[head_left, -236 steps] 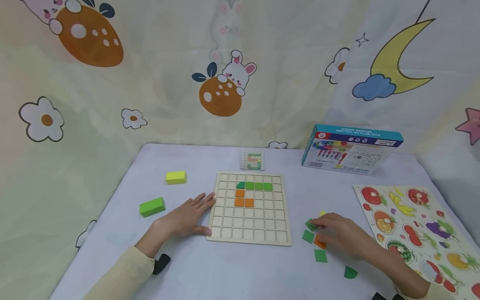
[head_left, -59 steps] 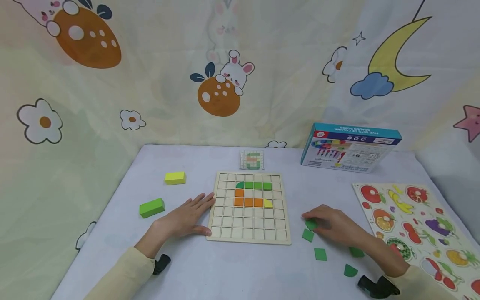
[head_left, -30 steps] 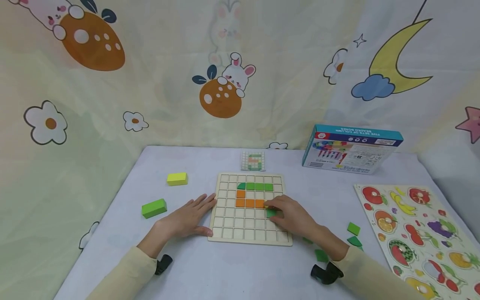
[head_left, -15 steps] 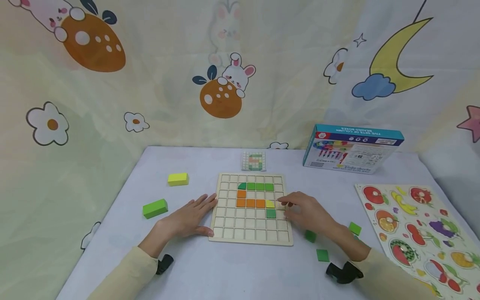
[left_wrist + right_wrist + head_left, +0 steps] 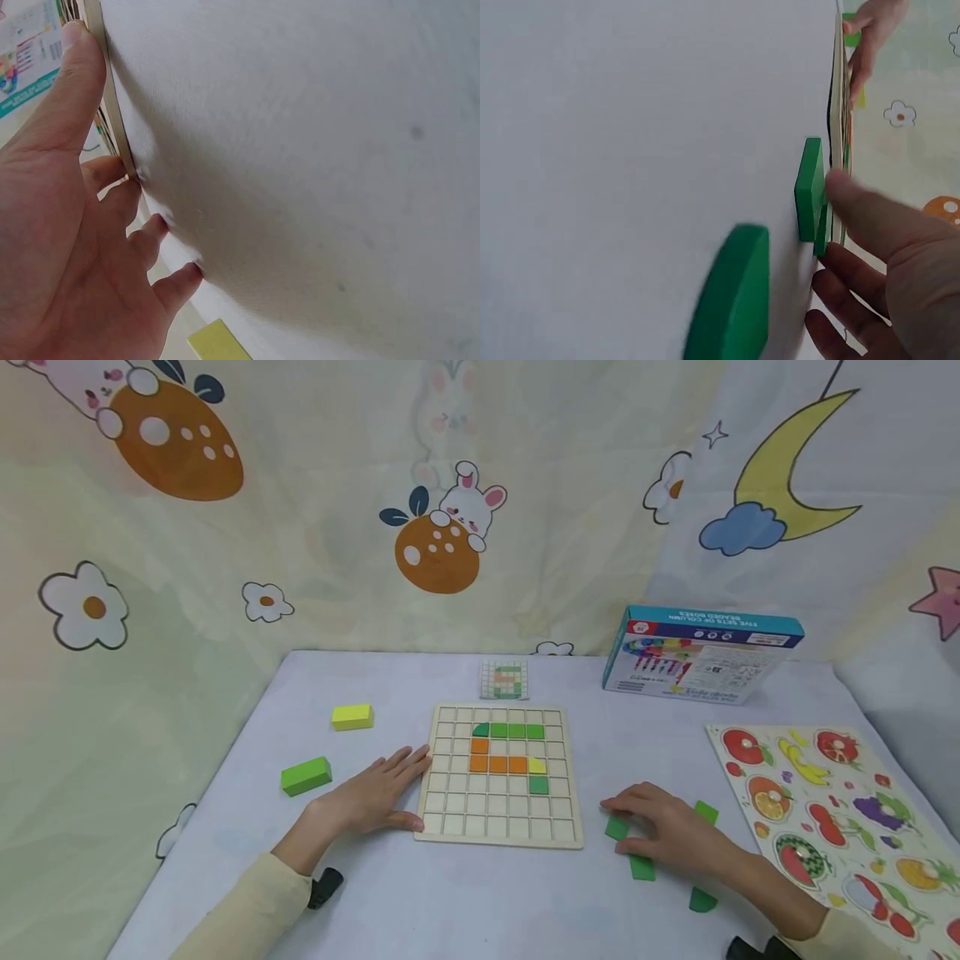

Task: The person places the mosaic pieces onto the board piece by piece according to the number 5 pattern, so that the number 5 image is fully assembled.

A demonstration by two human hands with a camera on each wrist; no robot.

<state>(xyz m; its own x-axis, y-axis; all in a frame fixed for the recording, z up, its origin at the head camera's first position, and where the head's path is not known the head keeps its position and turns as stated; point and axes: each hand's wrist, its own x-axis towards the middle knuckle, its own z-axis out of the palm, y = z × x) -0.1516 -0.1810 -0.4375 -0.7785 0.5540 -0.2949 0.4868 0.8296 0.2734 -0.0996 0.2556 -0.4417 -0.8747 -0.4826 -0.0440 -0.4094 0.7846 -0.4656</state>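
1. Since half a second ago, the right hand (image 5: 667, 831) has moved from the board (image 5: 480, 827)'s three-o'clock edge to loose green tiles (image 5: 642, 867) at four o'clock; a placed green tile (image 5: 538, 785) fills the cell at six o'clock of the yellow tile (image 5: 537, 766).
2. Right thumb and fingers stand parted around one green square (image 5: 617, 828); contact is unclear.
3. Left hand (image 5: 367, 800), fingers spread, touches the board's nine-o'clock edge.
4. Wrist views alone clearly show left fingertips (image 5: 187, 276) on the cloth (image 5: 337, 150) and tile thickness.

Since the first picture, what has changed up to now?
The board has gained another orange tile, a yellow tile and a green tile. The right hand released that last one and has moved right, to the loose tiles. The left hand and box stayed put.
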